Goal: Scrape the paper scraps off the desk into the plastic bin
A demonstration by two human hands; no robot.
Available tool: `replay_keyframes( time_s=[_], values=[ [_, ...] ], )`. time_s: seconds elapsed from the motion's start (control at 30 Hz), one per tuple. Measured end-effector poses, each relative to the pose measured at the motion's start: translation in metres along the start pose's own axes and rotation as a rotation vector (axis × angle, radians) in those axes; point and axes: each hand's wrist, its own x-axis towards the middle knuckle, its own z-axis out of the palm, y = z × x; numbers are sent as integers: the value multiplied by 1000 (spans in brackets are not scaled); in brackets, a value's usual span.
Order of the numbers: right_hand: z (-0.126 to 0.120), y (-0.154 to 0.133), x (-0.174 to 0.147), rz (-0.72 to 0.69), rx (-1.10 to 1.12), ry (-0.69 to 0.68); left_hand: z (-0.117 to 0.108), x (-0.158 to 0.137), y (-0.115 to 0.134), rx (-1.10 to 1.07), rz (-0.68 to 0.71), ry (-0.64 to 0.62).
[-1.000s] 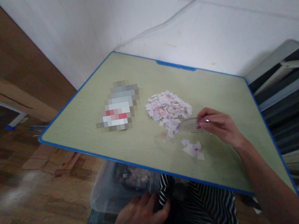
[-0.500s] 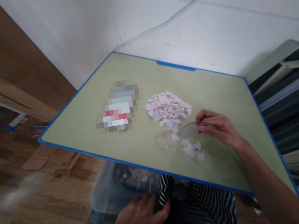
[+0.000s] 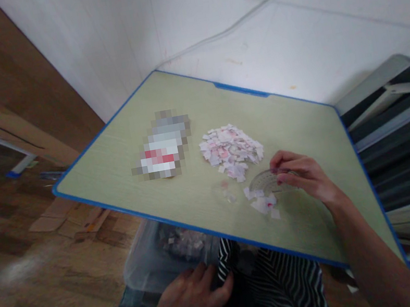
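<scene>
A clear half-round protractor (image 3: 266, 182) is pinched between the thumb and fingers of my right hand (image 3: 300, 173), low over the table. Its edge meets a small group of paper squares (image 3: 265, 203). Behind it lies a bigger heap of small white and pinkish paper squares (image 3: 230, 144), with a few trailing off its near side. Below the table's front edge, my left hand (image 3: 192, 296) rests at the lap beside a clear plastic bin (image 3: 140, 262); its thumb is apart from the fingers, whose tips are partly hidden. Small pieces lie inside that bin.
The pale green folding table (image 3: 112, 164) has a blue rim and stands against a white wall (image 3: 203, 11). A phone-shaped item (image 3: 162, 148), blurred out by pixels, lies on its left side. Folded dark panels (image 3: 407, 155) lean at the right. Cardboard (image 3: 58, 219) lies on the wooden floor.
My right hand has drawn the protractor slightly nearer and to the right. A few paper squares have moved from the heap's trailing edge to the nearer group. My left hand stays put.
</scene>
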Motion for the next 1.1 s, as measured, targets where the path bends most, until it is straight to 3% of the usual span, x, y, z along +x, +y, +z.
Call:
replay_keyframes(
  time_s=[0.5,0.63,0.77,0.93,1.1],
  values=[
    [2,2,1,10,-29,60,2,-1,0,10,-9,11],
    [2,1,1,16,-9,144,-2,0,-1,19,-1,-4],
    [1,1,1,27,-38,53,-2,1,-1,20,2,-4],
    [3,3,1,25,-22,133,-2,0,0,18,-3,9],
    [3,2,2,16,-35,44,-2,1,0,30,1,10]
  ],
)
